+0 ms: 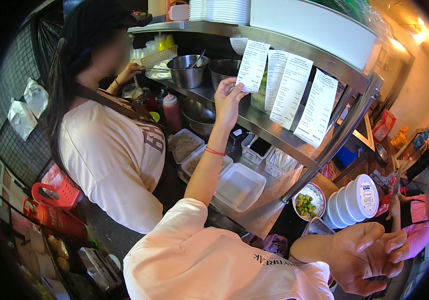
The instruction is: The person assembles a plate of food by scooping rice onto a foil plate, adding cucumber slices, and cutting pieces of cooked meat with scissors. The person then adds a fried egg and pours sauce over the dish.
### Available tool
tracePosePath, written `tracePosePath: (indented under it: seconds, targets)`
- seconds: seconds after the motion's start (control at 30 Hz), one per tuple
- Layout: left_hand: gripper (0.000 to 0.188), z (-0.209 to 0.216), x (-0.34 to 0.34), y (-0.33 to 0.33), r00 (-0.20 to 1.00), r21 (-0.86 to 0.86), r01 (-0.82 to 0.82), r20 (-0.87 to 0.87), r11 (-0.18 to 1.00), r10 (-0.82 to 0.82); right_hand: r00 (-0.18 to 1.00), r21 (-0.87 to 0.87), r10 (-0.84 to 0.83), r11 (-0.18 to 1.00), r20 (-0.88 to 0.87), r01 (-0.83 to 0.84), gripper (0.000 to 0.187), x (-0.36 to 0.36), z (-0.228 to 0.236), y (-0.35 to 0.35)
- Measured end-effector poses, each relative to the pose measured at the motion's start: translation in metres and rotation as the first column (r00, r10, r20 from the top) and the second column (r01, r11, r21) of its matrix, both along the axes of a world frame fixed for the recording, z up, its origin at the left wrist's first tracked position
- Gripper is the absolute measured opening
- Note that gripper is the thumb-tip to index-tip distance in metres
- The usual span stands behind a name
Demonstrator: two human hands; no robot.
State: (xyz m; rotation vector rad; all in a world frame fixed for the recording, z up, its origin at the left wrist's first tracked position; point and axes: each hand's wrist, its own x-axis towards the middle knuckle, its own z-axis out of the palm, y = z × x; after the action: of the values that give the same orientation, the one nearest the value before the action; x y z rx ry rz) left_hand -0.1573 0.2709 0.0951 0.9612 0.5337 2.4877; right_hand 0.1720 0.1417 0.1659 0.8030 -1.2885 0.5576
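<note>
My left hand (pixel 229 102) is raised to the metal shelf, thumb and fingers closed on the lower edge of a white paper receipt (pixel 253 65). Beside it, more long receipts (pixel 292 87) hang from the shelf's front edge, and another receipt (pixel 317 107) hangs farthest right. Low on the right, my right hand (pixel 367 257) is held palm up, fingers apart and slightly curled, with nothing in it. Nearest to that hand are a stack of round white tubs (pixel 352 202) and a bowl of small green citrus fruits (pixel 308 201).
At my left a co-worker (pixel 109 150) in a light shirt stands by metal bowls (pixel 188 72) and a red sauce bottle (pixel 171 111). Below the shelf sit a clear plastic container (pixel 239 187) and white baskets (pixel 280 162). A metal post (pixel 342 135) stands at the shelf's right end.
</note>
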Motion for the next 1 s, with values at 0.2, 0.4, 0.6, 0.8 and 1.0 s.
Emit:
tracePosePath:
  seconds: [0.2, 0.4, 0.6, 0.8, 1.0]
  targets:
    - [0.019, 0.003, 0.000, -0.001, 1.000, -0.023, 0.005, -0.007, 1.000, -0.005, 0.950, -0.161, -0.026, 0.987, -0.311, -0.025, 0.032, -0.015, 0.003, -0.006]
    - [0.019, 0.002, 0.000, -0.002, 1.000, -0.046, 0.003, -0.011, 0.999, -0.003, 0.964, -0.157, 0.011, 0.986, -0.267, -0.055, 0.031, -0.016, 0.003, -0.007]
    - [0.018, 0.000, -0.002, -0.002, 1.000, -0.045, 0.015, -0.023, 0.999, -0.016, 0.959, -0.204, 0.001, 0.977, -0.283, -0.061, 0.032, -0.018, 0.003, -0.008]
    - [0.018, -0.001, -0.002, 0.000, 1.000, -0.054, 0.025, -0.003, 0.998, -0.026, 0.965, -0.195, 0.028, 0.977, -0.260, -0.081, 0.032, -0.007, -0.002, -0.001]
    - [0.017, -0.001, -0.002, 0.003, 1.000, -0.054, 0.018, 0.000, 0.998, -0.018, 0.970, -0.180, 0.012, 0.982, -0.244, -0.057, 0.032, -0.007, -0.001, 0.000]
